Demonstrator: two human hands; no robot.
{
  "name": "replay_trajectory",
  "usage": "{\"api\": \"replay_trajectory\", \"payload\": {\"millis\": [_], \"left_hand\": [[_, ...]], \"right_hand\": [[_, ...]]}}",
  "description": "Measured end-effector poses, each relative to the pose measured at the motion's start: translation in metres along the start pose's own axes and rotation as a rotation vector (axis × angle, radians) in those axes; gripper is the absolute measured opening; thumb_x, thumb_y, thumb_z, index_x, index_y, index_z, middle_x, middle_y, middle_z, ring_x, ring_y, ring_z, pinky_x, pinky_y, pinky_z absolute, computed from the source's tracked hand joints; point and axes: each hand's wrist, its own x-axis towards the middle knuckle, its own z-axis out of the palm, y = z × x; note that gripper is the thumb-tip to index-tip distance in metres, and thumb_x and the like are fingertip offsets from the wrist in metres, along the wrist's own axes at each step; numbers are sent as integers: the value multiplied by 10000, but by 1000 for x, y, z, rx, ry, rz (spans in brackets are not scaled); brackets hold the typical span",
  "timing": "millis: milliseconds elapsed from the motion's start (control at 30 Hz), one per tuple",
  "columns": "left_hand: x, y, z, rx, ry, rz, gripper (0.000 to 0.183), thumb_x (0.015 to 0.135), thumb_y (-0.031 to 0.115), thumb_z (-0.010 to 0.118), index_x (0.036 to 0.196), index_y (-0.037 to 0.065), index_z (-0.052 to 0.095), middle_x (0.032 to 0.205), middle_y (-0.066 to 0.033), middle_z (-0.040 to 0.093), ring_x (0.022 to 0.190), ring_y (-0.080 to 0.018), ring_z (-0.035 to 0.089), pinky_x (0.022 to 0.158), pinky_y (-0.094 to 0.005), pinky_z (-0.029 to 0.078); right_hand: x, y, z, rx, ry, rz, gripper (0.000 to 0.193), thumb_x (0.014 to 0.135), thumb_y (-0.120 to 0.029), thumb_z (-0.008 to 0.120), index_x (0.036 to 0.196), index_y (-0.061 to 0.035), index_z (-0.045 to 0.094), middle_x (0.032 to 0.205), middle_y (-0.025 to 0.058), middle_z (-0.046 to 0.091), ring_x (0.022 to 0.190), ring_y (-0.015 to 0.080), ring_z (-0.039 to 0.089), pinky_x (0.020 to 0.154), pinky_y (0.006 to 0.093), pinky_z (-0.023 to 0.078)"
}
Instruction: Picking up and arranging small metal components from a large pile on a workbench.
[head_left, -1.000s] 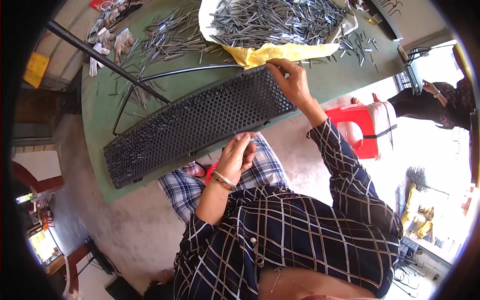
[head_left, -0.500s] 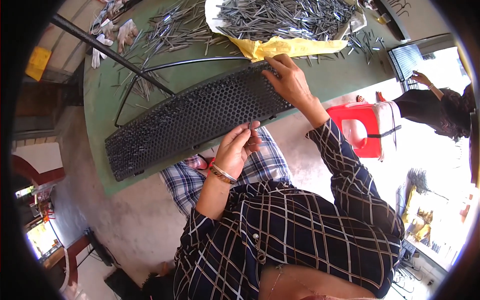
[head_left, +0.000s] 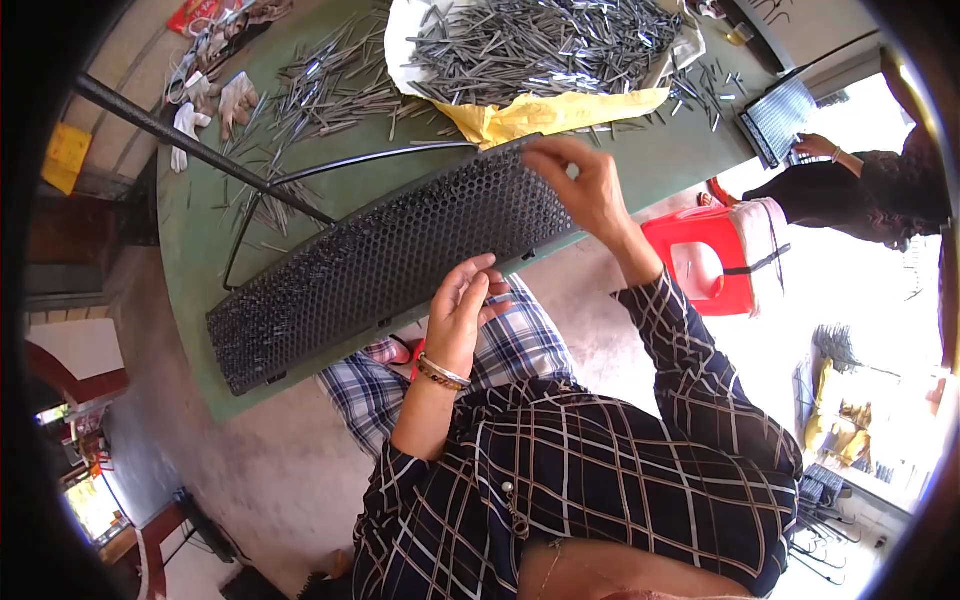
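A long dark panel (head_left: pixel 400 230), full of round holes, slants across the near side of the green table. Short dark pieces fill many holes at its left end; toward the right the holes look mostly bare. Over the panel's upper right end is my right hand (head_left: pixel 590 185), thumb and fingers drawn together and a little blurred; what they pinch, if anything, is hidden. My left hand (head_left: pixel 462 315), with bracelets on its wrist, is palm up by the panel's lower edge, its fingers apart and no piece visible in them.
A white and yellow sack (head_left: pixel 540 115) at the back bears a heap of short metal rods (head_left: pixel 550 50). More loose rods (head_left: pixel 350 90) and gloves (head_left: pixel 237 100) lie left on the table (head_left: pixel 190 230). A red stool (head_left: pixel 715 260) and another person's hand (head_left: pixel 815 147) at a similar panel are right.
The small dark piece that was between my left fingers no longer shows there, and those fingers have spread. My right hand's fingers have drawn together. The view has shifted slightly.
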Motion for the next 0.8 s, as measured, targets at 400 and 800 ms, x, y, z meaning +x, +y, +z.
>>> {"api": "replay_trajectory", "payload": {"millis": [400, 800], "left_hand": [[-2, -10, -8, 92, -32, -27, 198, 921, 111, 478, 1084, 43, 568, 953, -29, 599, 861, -111, 579, 750, -268, 498], [6, 3, -10, 130, -66, -38, 194, 918, 98, 495, 1087, 35, 569, 937, -24, 592, 828, -98, 575, 728, -241, 506]], "right_hand": [[22, 51, 9, -434, 81, -356, 150, 787, -97, 653, 917, -25, 669, 879, 105, 650, 799, 275, 617, 726, 348, 484], [47, 52, -21, -394, 185, -201, 163, 812, -123, 634, 925, -11, 666, 869, 110, 623, 617, 204, 600, 605, 307, 479]]}}
